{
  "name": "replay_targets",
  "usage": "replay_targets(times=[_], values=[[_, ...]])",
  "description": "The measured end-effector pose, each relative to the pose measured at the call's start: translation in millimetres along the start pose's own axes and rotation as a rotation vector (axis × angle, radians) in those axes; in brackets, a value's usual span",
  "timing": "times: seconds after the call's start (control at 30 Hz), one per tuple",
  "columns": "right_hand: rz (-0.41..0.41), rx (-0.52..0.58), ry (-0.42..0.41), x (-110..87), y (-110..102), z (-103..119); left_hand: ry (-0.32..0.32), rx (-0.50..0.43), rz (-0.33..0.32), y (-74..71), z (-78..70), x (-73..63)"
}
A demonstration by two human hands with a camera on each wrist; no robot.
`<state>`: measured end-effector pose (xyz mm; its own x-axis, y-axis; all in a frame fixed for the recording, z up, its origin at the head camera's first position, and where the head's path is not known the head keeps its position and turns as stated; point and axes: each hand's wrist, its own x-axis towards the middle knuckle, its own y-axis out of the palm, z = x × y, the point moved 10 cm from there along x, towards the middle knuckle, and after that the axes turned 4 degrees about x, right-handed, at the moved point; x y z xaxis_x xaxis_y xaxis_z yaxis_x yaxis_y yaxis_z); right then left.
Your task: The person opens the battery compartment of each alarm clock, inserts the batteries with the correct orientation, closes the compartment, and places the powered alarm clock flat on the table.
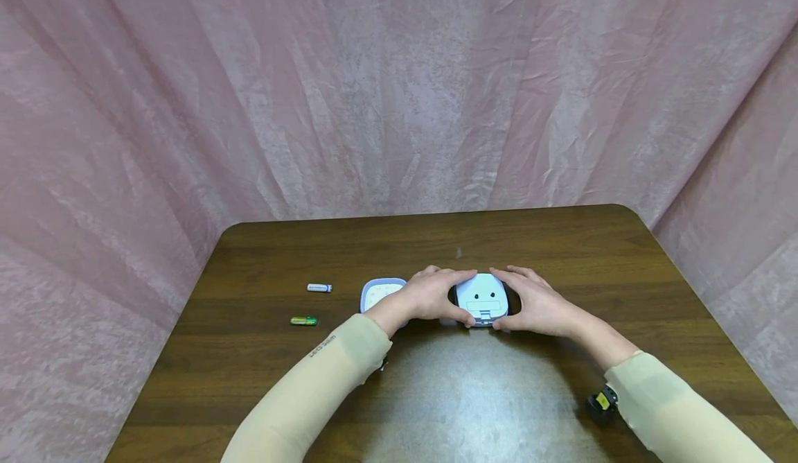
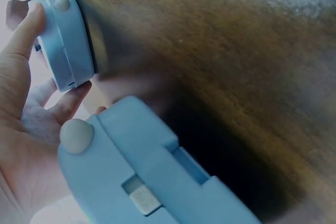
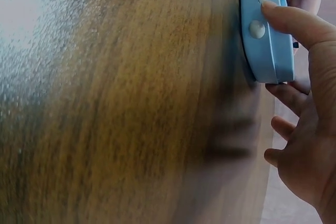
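Observation:
A small light-blue clock (image 1: 482,300) lies with its back up, two dark knobs and a battery cover showing. My left hand (image 1: 433,295) grips its left side between thumb and fingers. From the other side, my right hand (image 1: 536,303) holds it the same way. In the right wrist view my right thumb presses near a small switch on the edge of the clock (image 3: 265,51), beside a round white foot. A second blue clock (image 1: 382,288), white face up, is partly hidden under my left forearm; its side with a foot and switch fills the lower left wrist view.
To the left on the brown wooden table (image 1: 268,255) lie a white-and-blue battery (image 1: 319,287) and a green-and-yellow battery (image 1: 303,321). A pink curtain (image 1: 399,102) hangs behind the table's far edge and along both sides.

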<state>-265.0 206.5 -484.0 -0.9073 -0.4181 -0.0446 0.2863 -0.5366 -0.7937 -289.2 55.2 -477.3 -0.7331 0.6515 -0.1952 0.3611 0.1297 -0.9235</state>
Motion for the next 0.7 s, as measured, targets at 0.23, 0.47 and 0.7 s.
replay_targets(times=[0.23, 0.47, 0.7], values=[[-0.08, -0.04, -0.076, -3.6, -15, 16, -0.004, 0.02, 0.012, -2.5, -2.6, 1.3], [-0.226, -0.095, -0.21, -12.0, -31, 40, -0.008, 0.037, 0.018, -3.2, -2.4, 1.8], [-0.295, -0.17, -0.315, -18.6, -33, 57, -0.011, 0.068, 0.016, -5.8, -3.5, 2.6]])
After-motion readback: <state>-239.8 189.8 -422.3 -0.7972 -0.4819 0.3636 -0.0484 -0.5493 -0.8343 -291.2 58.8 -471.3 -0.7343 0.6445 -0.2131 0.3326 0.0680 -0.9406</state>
